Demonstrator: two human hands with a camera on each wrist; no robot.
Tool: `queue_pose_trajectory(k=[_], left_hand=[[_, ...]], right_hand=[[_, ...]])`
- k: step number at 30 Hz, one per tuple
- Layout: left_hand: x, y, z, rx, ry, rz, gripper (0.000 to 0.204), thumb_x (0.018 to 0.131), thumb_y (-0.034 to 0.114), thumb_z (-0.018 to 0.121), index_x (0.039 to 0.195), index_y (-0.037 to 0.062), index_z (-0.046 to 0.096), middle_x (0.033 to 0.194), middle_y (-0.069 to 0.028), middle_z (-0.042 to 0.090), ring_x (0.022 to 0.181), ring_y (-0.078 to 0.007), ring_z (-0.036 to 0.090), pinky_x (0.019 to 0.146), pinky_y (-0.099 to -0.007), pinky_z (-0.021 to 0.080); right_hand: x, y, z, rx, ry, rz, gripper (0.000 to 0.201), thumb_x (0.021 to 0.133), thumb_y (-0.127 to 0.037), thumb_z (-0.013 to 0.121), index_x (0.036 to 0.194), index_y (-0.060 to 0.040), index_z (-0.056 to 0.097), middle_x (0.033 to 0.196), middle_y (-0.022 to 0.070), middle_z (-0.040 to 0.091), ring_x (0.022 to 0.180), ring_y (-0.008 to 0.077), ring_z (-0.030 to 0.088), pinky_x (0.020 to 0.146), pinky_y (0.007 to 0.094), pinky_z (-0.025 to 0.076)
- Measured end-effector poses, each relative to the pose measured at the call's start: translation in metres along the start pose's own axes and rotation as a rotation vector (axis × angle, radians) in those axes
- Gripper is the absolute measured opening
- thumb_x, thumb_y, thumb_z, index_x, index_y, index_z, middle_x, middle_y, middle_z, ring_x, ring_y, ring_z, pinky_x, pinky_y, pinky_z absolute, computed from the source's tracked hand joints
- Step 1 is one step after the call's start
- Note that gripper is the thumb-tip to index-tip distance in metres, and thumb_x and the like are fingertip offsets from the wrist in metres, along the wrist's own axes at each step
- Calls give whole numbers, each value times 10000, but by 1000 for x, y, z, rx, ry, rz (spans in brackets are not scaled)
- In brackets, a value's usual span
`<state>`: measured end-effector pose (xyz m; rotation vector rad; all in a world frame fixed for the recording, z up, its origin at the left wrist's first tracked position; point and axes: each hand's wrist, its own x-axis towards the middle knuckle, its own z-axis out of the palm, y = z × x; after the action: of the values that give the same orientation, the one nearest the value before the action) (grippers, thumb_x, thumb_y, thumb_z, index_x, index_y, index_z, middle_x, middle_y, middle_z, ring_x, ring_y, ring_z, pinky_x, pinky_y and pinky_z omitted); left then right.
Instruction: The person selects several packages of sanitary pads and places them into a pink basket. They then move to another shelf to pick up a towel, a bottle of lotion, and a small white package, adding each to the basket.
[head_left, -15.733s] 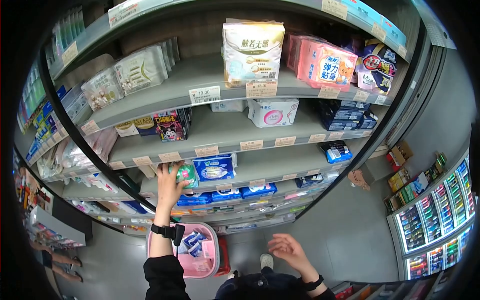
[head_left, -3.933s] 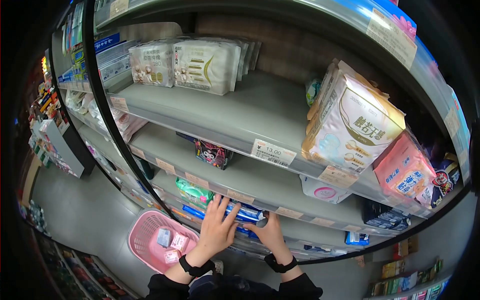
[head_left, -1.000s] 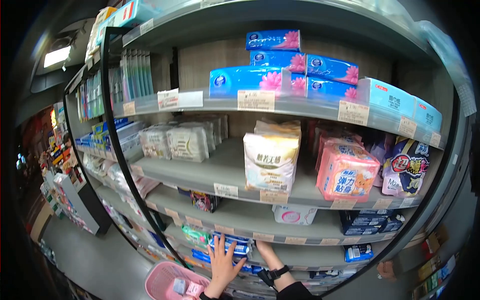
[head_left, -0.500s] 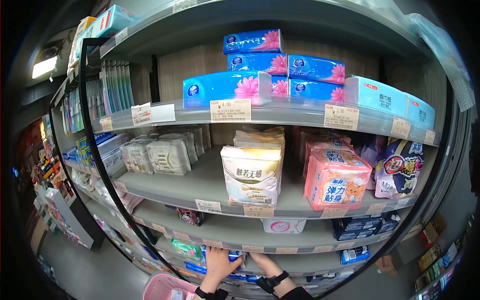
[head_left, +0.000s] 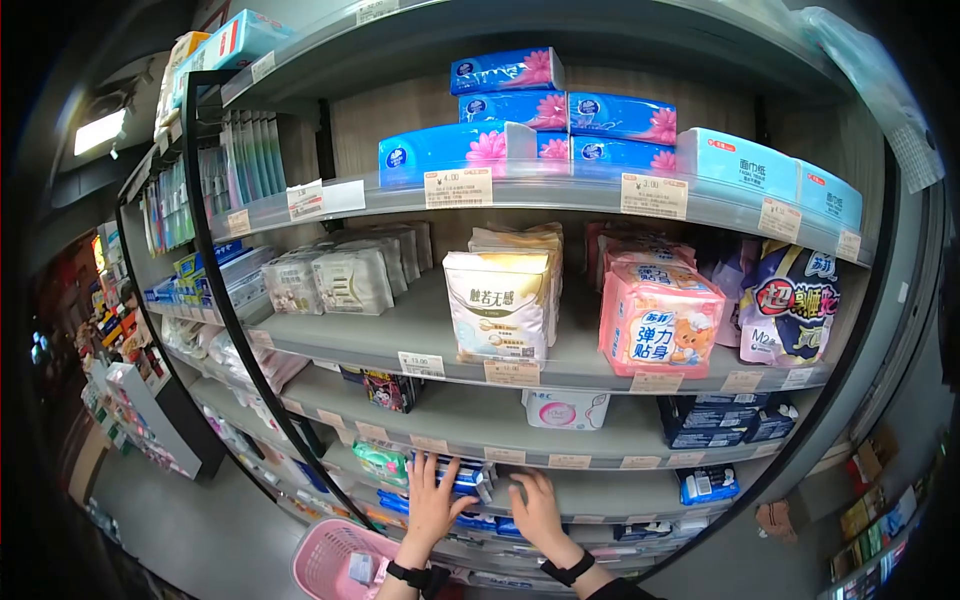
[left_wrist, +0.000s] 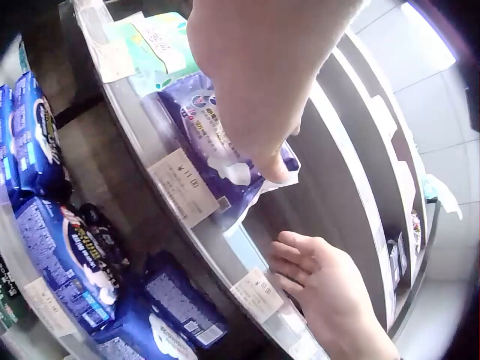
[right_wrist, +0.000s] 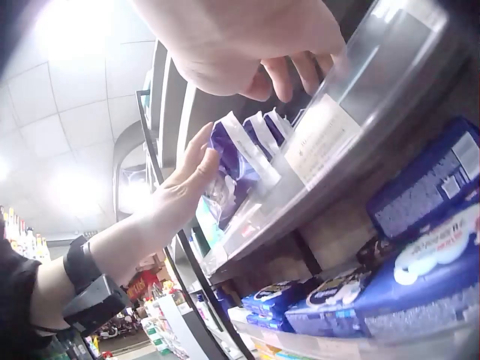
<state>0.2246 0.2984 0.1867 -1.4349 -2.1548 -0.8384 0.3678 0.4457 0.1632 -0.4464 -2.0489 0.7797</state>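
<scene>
In the head view, my left hand [head_left: 432,508] lies with fingers spread and straight over a blue-purple pack of sanitary pads [head_left: 472,478] on a lower shelf. The left wrist view shows its thumb at the right end of the purple pack [left_wrist: 196,135]; the other fingers are hidden there. Several such packs [right_wrist: 234,166] stand in a row in the right wrist view, with my left hand [right_wrist: 180,196] against the front one. My right hand [head_left: 540,515] hovers at the shelf edge just right of the packs, fingers loosely bent, holding nothing. A green pack [head_left: 380,462] sits left of the purple ones.
A pink basket [head_left: 318,552] with small packs stands on the floor at lower left. Above are shelves with white-gold packs [head_left: 498,305], pink packs [head_left: 660,325] and blue tissue packs [head_left: 440,155]. More blue packs [left_wrist: 64,255] fill the shelf below. A black post [head_left: 235,300] rises at left.
My right hand was reaching in beside the purple packs and has drawn back to the shelf edge. My left hand has moved from the green pack to the purple ones. The basket holds fewer blue packs.
</scene>
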Motion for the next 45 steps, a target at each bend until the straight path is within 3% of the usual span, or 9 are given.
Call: queue_pose_trajectory(k=[2,8,11,13,19,33,38,41,45], left_hand=[[-17,1,4,112,29,-26,690,803,428,712,1384,141,474,1510,-251,250,1396,-487,194,1112,-618,190],[-121,-6,6,5,20,-288,656,774,234,725,1372,126,477,1527,-297,164,1405,-520,140,1123,-595,184],[-192,-25,-1,54,-21,-461,595,760,197,715,1307,69,521,1475,-295,291,1362,-484,275,1099,-534,273],[-247,-43,4,-192,-121,-828,479,738,165,702,1182,18,599,1317,-281,495,1225,-417,470,1023,-460,383],[-344,-31,10,-294,-78,-1170,305,736,143,675,1004,-3,679,981,-246,661,969,-398,621,871,-426,486],[-341,-80,-2,-187,-185,-1150,368,737,195,706,1050,11,653,1082,-269,602,1066,-410,566,925,-442,458],[-340,-137,17,-159,-402,-1156,502,726,267,737,1142,14,617,1139,-286,575,1112,-425,538,956,-445,452],[-343,-186,40,-179,-598,-1211,753,690,361,770,1295,4,496,1194,-299,554,1149,-424,524,979,-439,450],[-365,-251,94,-214,-633,-1107,885,677,400,761,1360,-15,380,1184,-319,552,1135,-442,531,961,-466,457]], right_hand=[[-17,2,-6,-1,20,-8,247,869,-155,607,1084,-35,619,1193,204,572,1171,398,496,989,449,408],[-67,11,-40,-210,-8,-110,244,868,-154,596,1082,-42,630,1249,180,556,1258,401,445,1083,538,294],[-73,26,-69,-340,-39,-34,272,873,-171,584,1107,-37,620,1284,176,547,1301,384,415,1117,569,216],[-79,51,-75,-298,11,31,306,882,-191,572,1144,-37,606,1309,160,542,1309,362,412,1109,558,224],[-82,57,-67,-440,-23,-9,327,896,-216,560,1181,-61,597,1329,134,538,1287,333,433,1109,540,200],[-81,53,-59,-490,38,-2,280,866,-143,581,1137,-84,615,1299,104,565,1269,313,458,1118,543,185],[-79,49,-54,-530,70,15,273,858,-122,582,1125,-81,624,1299,108,568,1267,318,463,1118,546,192],[-74,25,-58,-520,60,68,252,878,-117,558,1114,-48,610,1305,144,560,1295,344,438,1130,536,184],[-95,-6,-61,-475,167,173,251,864,-45,556,1107,-31,618,1315,176,552,1276,374,461,1080,491,313]])
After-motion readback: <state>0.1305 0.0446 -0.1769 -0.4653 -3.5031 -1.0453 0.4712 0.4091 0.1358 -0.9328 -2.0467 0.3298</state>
